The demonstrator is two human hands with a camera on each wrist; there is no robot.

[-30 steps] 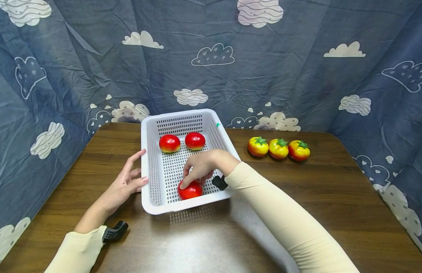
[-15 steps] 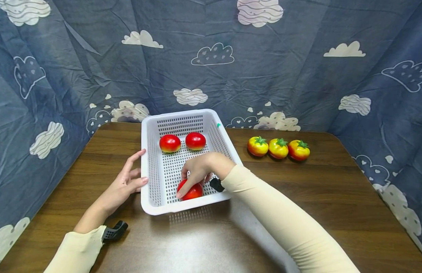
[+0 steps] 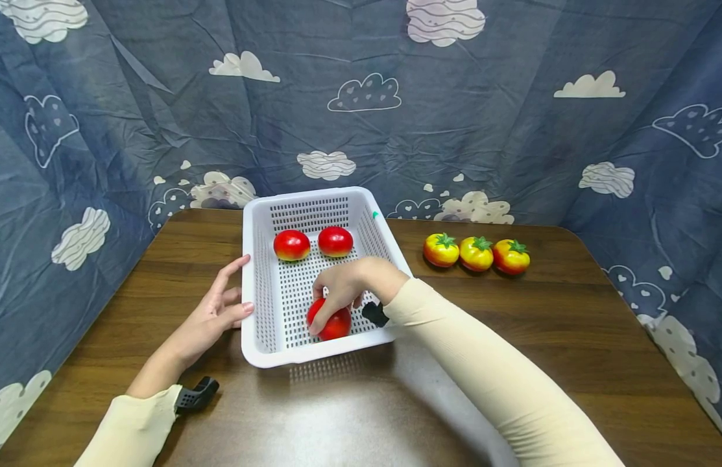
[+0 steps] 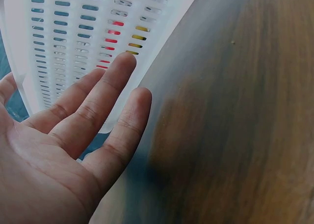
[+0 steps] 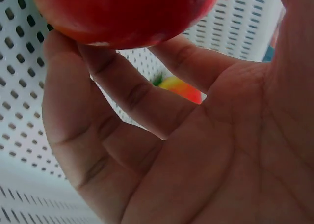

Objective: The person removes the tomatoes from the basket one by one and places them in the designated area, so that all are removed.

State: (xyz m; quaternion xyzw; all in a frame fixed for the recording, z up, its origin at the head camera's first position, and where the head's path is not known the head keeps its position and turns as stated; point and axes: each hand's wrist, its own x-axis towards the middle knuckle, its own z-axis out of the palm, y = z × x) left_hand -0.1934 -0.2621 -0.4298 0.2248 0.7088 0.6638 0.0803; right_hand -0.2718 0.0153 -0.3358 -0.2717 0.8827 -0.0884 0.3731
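Observation:
My right hand point(image 3: 344, 285) reaches into a white plastic basket point(image 3: 257, 358) and grips a red toy tomato point(image 3: 339, 324) near its front wall. In the right wrist view, the fingers point(image 5: 132, 94) curl under the smooth red tomato point(image 5: 127, 17). Two more red-and-yellow toy tomatoes, one on the left point(image 3: 291, 246) and one on the right point(image 3: 335, 241), lie at the back of the basket. My left hand point(image 3: 205, 321) touches the basket's left side, its thumb and a fingertip at the rim. Its other fingers point(image 4: 93, 111) extend loosely beside the perforated wall in the left wrist view.
Three yellow-and-red toy tomatoes with green leafy tops, the middle one point(image 3: 476, 254) between its neighbours, stand in a row right of the basket on the wooden table point(image 3: 571, 337). A dark cloud-patterned curtain point(image 3: 361, 143) hangs behind and at both sides.
The right thumb has moved down around the front tomato, and the hand has shifted that tomato slightly up and right in the head view. The left hand has stayed in place.

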